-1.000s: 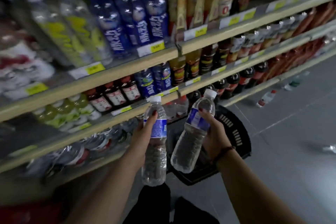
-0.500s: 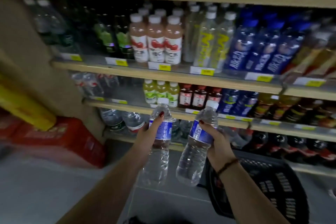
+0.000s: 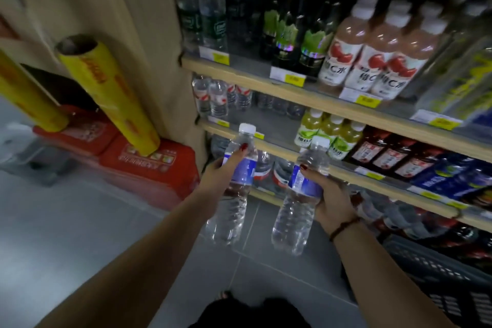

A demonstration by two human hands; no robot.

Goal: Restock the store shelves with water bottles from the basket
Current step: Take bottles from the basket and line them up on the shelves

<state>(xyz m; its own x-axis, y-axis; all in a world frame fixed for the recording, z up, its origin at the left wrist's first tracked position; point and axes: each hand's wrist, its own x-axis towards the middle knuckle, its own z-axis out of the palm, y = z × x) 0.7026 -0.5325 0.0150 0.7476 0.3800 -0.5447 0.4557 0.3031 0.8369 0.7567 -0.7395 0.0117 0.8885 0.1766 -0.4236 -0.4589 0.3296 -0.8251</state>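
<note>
My left hand [image 3: 218,172] grips a clear water bottle [image 3: 230,208] with a blue label and white cap, held upright. My right hand [image 3: 330,200] grips a second, matching water bottle [image 3: 295,218], slightly tilted. Both bottles hang in front of the lower shelves [image 3: 287,150] at the left end of the unit. Small water bottles [image 3: 218,98] with red labels stand on the shelf above my hands. The black basket [image 3: 436,271] sits on the floor at the lower right, partly cut off.
Upper shelves hold dark green, pink juice and yellow-green drink bottles [image 3: 372,61]. Red packs [image 3: 149,168] are stacked on the floor left of the unit, with yellow film rolls [image 3: 106,93] leaning over them. Grey tiled floor [image 3: 80,221] lies below.
My view has swung left along the shelves to the unit's left end. Both hands still hold their bottles, now a little further left and closer to the lower shelves.
</note>
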